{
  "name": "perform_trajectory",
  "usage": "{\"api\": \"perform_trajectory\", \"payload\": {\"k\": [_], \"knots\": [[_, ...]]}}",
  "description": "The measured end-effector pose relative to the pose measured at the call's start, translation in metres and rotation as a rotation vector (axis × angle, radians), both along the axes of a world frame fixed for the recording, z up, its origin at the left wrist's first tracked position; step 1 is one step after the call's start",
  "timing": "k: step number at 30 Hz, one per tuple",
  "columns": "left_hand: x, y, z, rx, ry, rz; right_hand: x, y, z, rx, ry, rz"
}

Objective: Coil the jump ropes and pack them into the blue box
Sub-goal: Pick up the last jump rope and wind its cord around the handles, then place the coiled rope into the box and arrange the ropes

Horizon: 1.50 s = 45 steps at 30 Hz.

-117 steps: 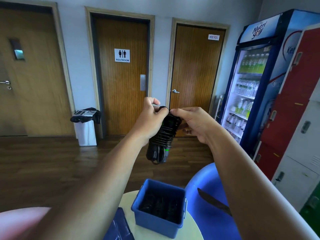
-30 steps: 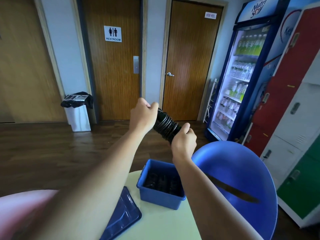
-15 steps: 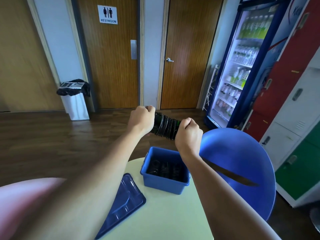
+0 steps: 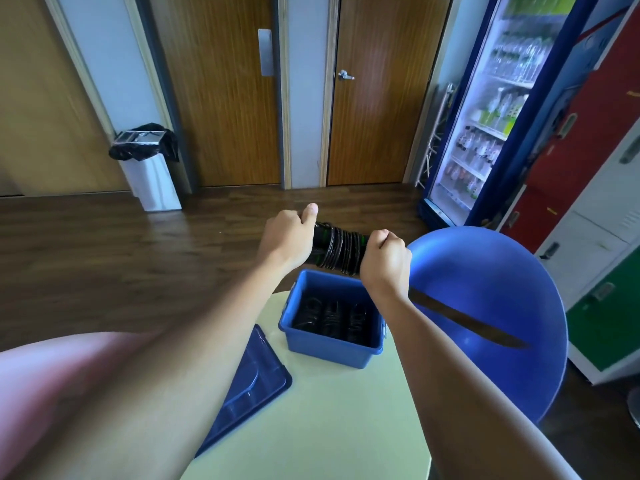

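One coiled jump rope (image 4: 341, 249) gripped by left hand (image 4: 287, 239) and right hand (image 4: 384, 266).
Lowered toward blue box (image 4: 332, 353) on pale green table (image 4: 329, 427).

The coiled jump rope (image 4: 341, 251) is black with small bright green marks, and the coils (image 4: 329, 318) lying in the blue box (image 4: 330, 351) are black too. The lid (image 4: 256, 379) is a darker navy blue, the tabletop (image 4: 332, 427) pale green and the chair (image 4: 491, 282) a plain bright blue. The floor (image 4: 104, 258) is dark brown wood plank, the doors (image 4: 221, 98) warm brown with wood grain, the bin (image 4: 157, 181) white with a black liner, and the lockers (image 4: 588, 150) red, white and green.
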<state>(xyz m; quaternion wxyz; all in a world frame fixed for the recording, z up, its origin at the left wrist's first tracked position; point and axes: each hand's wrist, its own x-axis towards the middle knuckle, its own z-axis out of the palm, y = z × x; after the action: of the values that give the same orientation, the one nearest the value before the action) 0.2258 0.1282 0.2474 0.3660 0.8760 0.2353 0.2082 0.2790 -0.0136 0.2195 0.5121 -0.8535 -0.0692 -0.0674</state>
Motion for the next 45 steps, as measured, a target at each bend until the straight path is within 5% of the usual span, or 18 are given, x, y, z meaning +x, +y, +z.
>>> {"api": "perform_trajectory", "payload": {"k": [7, 13, 16, 20, 25, 30, 45], "knots": [[0.054, 0.016, -0.061, -0.249, 0.136, 0.15, 0.058, 0.013, -0.035, -0.026, 0.177, 0.082], [0.08, 0.009, -0.133, -0.748, 0.152, 0.401, 0.091, 0.022, -0.1, 0.524, 0.72, 0.105], [0.088, 0.0, -0.173, -0.865, 0.151, 0.457, 0.085, 0.029, -0.143, 0.579, 0.838, 0.12], [0.09, -0.009, -0.204, -0.778, 0.271, 0.303, 0.09, 0.027, -0.185, 0.522, 0.886, 0.043], [0.088, 0.001, -0.23, -0.408, 0.63, -0.002, 0.108, 0.02, -0.211, 0.399, 0.971, 0.09], [0.092, -0.001, -0.252, -0.175, 0.799, -0.203, 0.114, 0.021, -0.232, 0.156, 0.904, 0.101], [0.1, -0.013, -0.248, -0.061, 1.228, -0.483, 0.135, 0.009, -0.215, -0.676, 0.683, 0.468]]}}
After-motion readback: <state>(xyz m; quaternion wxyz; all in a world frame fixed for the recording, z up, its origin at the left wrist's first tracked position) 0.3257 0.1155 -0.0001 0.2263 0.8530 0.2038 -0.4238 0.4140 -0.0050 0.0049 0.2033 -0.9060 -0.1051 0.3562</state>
